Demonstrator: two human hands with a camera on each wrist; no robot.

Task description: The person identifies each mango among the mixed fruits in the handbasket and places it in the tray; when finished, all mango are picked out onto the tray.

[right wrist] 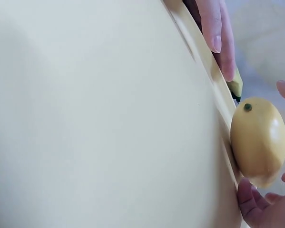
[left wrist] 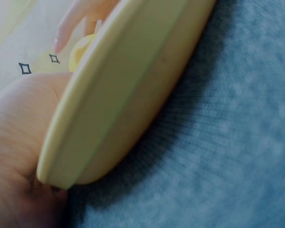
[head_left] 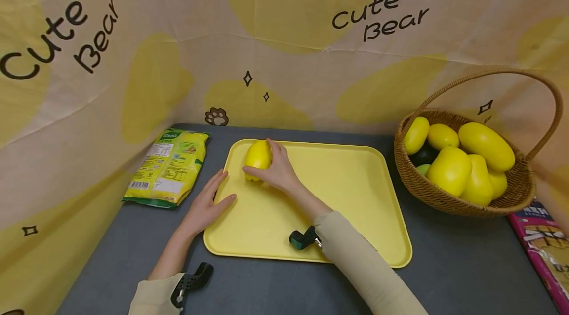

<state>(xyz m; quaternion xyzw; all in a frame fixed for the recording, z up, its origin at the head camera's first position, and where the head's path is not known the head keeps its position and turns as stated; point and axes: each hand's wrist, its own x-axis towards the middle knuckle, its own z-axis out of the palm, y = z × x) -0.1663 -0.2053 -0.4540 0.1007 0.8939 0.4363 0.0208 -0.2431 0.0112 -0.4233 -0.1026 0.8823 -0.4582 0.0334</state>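
A yellow lemon (head_left: pixel 257 156) rests at the far left of a pale yellow tray (head_left: pixel 338 196). My right hand (head_left: pixel 281 169) reaches around the lemon, thumb on the near left side and fingers on the right. The right wrist view shows a gap between the thumb and the lemon (right wrist: pixel 259 140), while the other fingers are close to its lower end. At the tray's left rim lies my left hand (head_left: pixel 206 209), its fingers fairly straight and its thumb over the tray. In the left wrist view the tray's side (left wrist: pixel 118 95) hides most of that hand.
A wicker basket (head_left: pixel 462 206) with a tall handle holds several yellow fruits, plus dark and green ones, right of the tray. A yellow-green packet (head_left: pixel 171 167) lies at the left. A purple packet (head_left: pixel 540 241) is at the right edge. Printed cloth (head_left: pixel 293 23) hangs behind.
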